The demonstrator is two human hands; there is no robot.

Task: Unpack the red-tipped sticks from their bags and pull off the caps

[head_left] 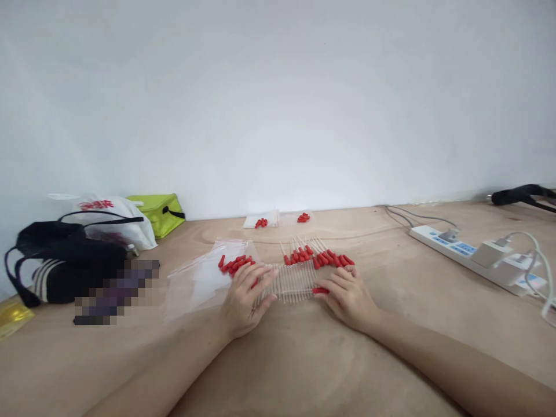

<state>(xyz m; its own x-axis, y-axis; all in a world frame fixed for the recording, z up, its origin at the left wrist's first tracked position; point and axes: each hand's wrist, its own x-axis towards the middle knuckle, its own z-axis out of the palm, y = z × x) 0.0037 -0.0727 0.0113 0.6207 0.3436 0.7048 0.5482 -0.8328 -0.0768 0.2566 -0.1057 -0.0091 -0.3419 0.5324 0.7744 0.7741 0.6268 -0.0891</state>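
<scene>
A row of clear plastic droppers with red rubber bulbs (304,267) lies on the wooden table (278,359) in front of me. My left hand (247,296) rests at the row's left end, fingers bent over the clear tubes. My right hand (347,294) rests at the right end, fingertips pinched on one red bulb (320,290). A clear plastic bag (197,279) holding more red-bulbed droppers (234,263) lies just left of my left hand.
Two small bags with red pieces (280,219) lie near the wall. A white power strip (473,255) with plugs and cables sits at the right. A black bag (65,260), a white plastic bag (117,223) and a green pouch (158,213) stand at the left.
</scene>
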